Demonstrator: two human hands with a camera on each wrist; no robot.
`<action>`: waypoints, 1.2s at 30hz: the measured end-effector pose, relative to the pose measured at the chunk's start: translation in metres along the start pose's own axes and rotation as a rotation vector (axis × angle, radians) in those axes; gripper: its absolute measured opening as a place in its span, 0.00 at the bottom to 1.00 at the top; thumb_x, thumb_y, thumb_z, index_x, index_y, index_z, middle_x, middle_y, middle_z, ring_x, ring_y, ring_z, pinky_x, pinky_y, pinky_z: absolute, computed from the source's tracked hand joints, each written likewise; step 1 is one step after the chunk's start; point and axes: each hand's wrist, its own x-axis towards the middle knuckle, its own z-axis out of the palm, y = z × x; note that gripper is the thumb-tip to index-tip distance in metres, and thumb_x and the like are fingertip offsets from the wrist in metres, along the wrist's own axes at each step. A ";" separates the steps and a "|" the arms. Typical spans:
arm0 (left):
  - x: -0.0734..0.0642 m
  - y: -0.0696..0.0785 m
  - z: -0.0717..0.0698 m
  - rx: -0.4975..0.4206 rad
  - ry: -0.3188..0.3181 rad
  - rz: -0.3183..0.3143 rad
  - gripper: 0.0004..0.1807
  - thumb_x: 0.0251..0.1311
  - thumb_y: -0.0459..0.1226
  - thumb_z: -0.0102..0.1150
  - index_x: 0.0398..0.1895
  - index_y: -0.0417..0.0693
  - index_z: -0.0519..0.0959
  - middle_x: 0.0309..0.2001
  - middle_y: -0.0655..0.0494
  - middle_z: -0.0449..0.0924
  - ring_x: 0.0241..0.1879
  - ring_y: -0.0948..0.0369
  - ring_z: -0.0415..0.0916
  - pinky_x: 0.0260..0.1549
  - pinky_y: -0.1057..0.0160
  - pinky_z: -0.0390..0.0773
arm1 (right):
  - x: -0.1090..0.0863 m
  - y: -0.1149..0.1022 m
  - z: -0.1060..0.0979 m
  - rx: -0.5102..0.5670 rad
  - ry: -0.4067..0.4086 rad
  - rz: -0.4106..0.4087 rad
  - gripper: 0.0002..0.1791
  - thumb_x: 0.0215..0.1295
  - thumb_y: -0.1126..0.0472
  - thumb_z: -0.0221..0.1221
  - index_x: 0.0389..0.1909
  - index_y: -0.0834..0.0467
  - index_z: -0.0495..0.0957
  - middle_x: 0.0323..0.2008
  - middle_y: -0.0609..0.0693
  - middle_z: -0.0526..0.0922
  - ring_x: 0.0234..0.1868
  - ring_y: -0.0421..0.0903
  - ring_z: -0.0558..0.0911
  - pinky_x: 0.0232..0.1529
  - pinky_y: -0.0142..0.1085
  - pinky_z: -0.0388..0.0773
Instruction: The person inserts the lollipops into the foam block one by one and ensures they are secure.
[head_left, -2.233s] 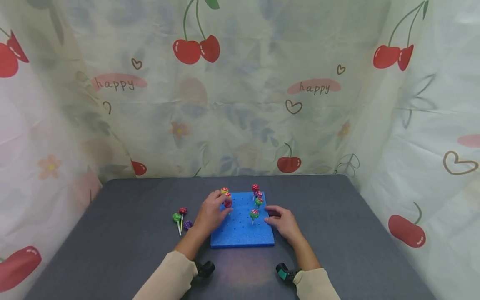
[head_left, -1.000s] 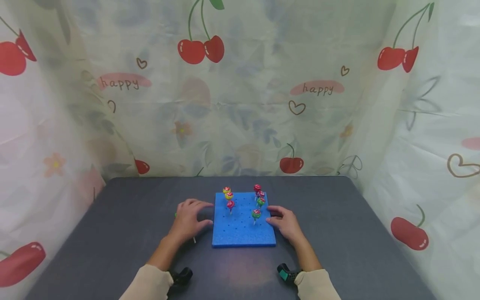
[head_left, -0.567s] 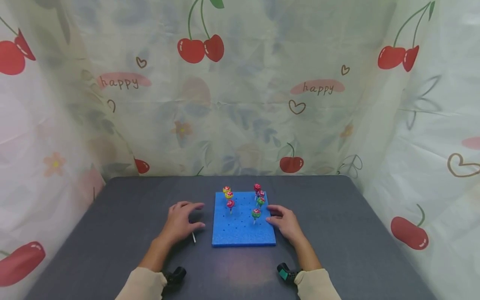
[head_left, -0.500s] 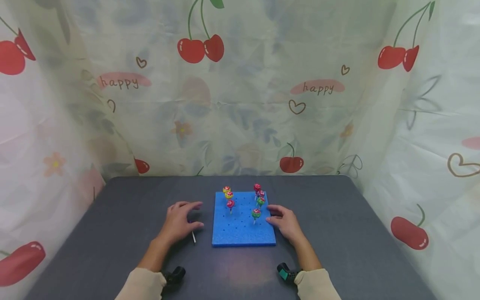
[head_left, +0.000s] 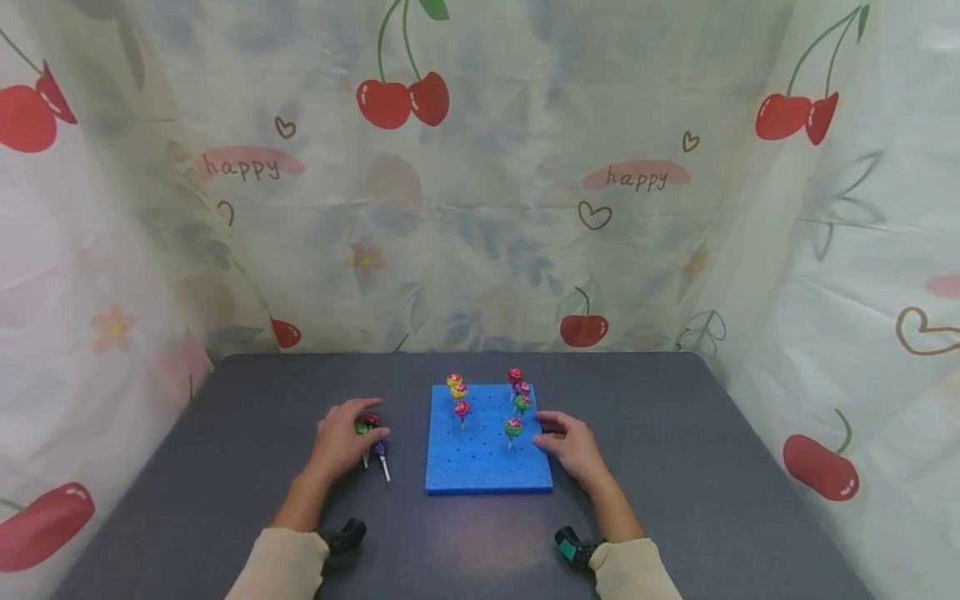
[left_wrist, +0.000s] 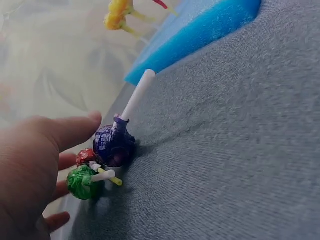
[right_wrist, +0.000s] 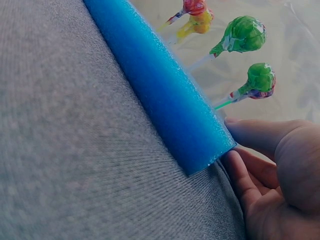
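My left hand (head_left: 339, 439) is at the loose lollipops left of the board, thumb and fingers apart around a green lollipop (left_wrist: 82, 183) and a red lollipop (left_wrist: 85, 157). A purple lollipop (left_wrist: 114, 145) lies by the thumb, its white stick pointing toward me in the head view. No grip on any of them shows. At the right edge of the blue foam board (head_left: 480, 471), my right hand (head_left: 572, 446) touches the side with spread thumb and fingers. Several lollipops stand upright in the board: two yellow (head_left: 458, 391) and a red (head_left: 462, 408) at left, others (head_left: 513, 427) at right.
The board has rows of small holes and lies on a dark grey table (head_left: 645, 417). A patterned curtain (head_left: 480, 250) hangs behind and at both sides. A black wrist device (head_left: 573, 546) sits on each forearm.
After leaving the upright red lollipop at the board's left, my left hand has moved left and come to the loose lollipops. My right hand has stayed at the board's edge.
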 end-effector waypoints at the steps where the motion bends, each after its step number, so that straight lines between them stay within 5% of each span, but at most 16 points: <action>1: 0.001 -0.001 0.000 -0.001 -0.008 -0.017 0.28 0.59 0.46 0.67 0.62 0.50 0.75 0.61 0.44 0.72 0.61 0.43 0.64 0.56 0.36 0.57 | 0.000 0.000 0.000 0.001 0.000 -0.002 0.21 0.62 0.64 0.65 0.57 0.58 0.78 0.53 0.55 0.80 0.52 0.53 0.80 0.52 0.47 0.75; 17: 0.015 0.001 -0.004 0.021 -0.045 -0.123 0.19 0.62 0.41 0.64 0.55 0.45 0.79 0.47 0.47 0.82 0.52 0.45 0.70 0.54 0.39 0.60 | 0.001 0.002 0.001 0.003 -0.005 -0.005 0.21 0.63 0.64 0.64 0.57 0.58 0.78 0.52 0.55 0.80 0.52 0.53 0.80 0.52 0.46 0.76; 26: 0.016 0.001 -0.002 0.025 0.026 -0.118 0.15 0.59 0.39 0.67 0.48 0.46 0.82 0.39 0.52 0.83 0.43 0.50 0.75 0.46 0.44 0.68 | 0.000 0.000 0.000 0.008 -0.003 0.006 0.21 0.62 0.64 0.65 0.57 0.57 0.78 0.52 0.55 0.80 0.52 0.52 0.80 0.52 0.46 0.76; 36: 0.016 0.016 -0.012 -0.064 0.165 -0.103 0.11 0.60 0.36 0.66 0.46 0.44 0.82 0.41 0.49 0.82 0.41 0.52 0.76 0.39 0.50 0.73 | 0.000 0.000 0.000 0.015 -0.002 0.013 0.21 0.62 0.64 0.65 0.57 0.57 0.78 0.52 0.54 0.80 0.51 0.51 0.80 0.51 0.46 0.76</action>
